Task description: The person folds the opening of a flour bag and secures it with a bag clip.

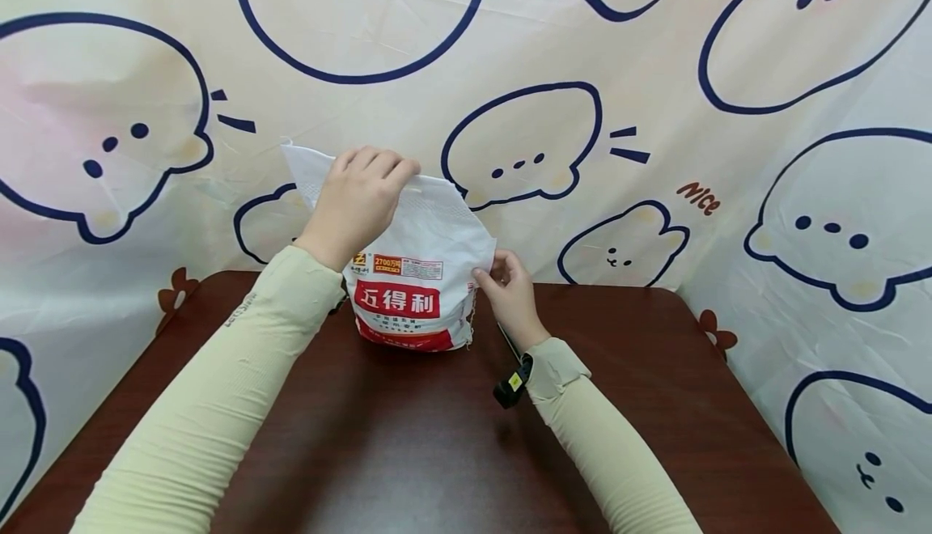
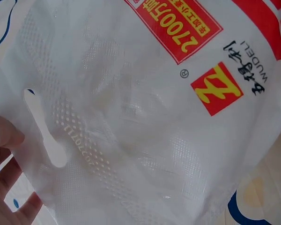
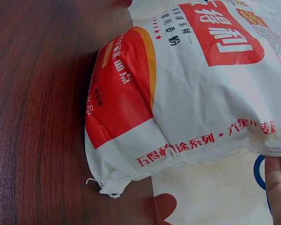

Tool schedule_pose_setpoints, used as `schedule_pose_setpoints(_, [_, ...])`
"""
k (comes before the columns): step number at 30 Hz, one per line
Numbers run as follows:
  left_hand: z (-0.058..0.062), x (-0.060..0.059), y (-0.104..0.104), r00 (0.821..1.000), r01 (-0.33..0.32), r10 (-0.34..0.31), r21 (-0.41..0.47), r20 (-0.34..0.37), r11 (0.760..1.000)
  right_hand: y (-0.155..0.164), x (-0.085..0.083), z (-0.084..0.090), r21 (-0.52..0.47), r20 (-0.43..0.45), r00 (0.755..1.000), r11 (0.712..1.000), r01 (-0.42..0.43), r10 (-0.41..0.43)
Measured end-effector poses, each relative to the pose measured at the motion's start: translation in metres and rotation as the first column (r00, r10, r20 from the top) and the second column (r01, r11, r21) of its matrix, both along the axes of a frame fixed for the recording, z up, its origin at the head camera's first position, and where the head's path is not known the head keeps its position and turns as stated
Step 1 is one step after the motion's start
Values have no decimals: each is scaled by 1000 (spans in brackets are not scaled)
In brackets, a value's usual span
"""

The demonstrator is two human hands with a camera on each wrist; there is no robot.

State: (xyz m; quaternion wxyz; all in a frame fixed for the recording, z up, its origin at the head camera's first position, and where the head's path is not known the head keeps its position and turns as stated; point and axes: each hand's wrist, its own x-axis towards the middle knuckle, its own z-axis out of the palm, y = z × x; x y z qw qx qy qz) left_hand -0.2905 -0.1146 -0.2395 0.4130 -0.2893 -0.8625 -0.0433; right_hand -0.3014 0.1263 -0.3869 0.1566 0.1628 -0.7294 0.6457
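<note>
A white flour bag (image 1: 415, 226) with red panels and Chinese print stands on the table at the middle of the head view. Its upper part is slack and flattened, the lower part full and rounded. My left hand (image 1: 364, 198) grips the top edge, left of the middle; in the left wrist view its fingertips are beside the cut-out handle slot (image 2: 46, 129). At the bag's upper right side, my right hand (image 1: 510, 287) pinches the edge between thumb and fingers. The right wrist view shows the stitched side seam (image 3: 192, 161) and loose threads at the bottom corner.
The dark brown wooden table (image 1: 408, 453) reaches back to a cream cloth backdrop (image 1: 524, 57) with cartoon outlines, which also hangs at both sides. A black wrist camera (image 1: 512, 384) is strapped below my right hand.
</note>
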Motion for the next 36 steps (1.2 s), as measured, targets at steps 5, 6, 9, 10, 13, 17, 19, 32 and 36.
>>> schedule_pose_setpoints(5, [0, -1, -1, 1000, -10, 10, 8, 11, 1000, 0, -1, 1, 4, 10, 1000, 1000, 8, -8])
schedule_pose_setpoints(6, [-1, -1, -1, 1000, -12, 12, 9, 10, 1000, 0, -1, 0, 5, 6, 1000, 1000, 10, -10])
schedule_pose_setpoints(9, [-1, -2, -1, 1000, -16, 16, 17, 7, 1000, 0, -1, 0, 12, -8, 1000, 1000, 22, -21])
schedule_pose_setpoints(10, [-1, -2, -1, 1000, -16, 16, 22, 6, 1000, 0, -1, -1, 13, -11, 1000, 1000, 28, -28])
schedule_pose_setpoints(13, [-1, -2, -1, 1000, -17, 17, 34, 5, 999, 0, 0, 1, 16, -15, 999, 999, 52, -52])
schedule_pose_setpoints(17, [0, -2, 0, 1000, -23, 23, 46, -4, 999, 1, 2, 2, 25, -31, 997, 997, 68, -67])
schedule_pose_setpoints(19, [0, -2, 0, 1000, -25, 26, 52, -14, 998, 1, 2, 2, 32, -46, 996, 997, 75, -74])
schedule_pose_setpoints(32, [1, 3, -1, 1000, -16, 18, 60, -25, 998, 1, 4, 1, 65, -50, 991, 990, 128, -125])
schedule_pose_setpoints(36, [2, 2, -3, 999, -11, 13, 65, -30, 998, -1, 17, 16, 71, -53, 994, 993, 97, -93])
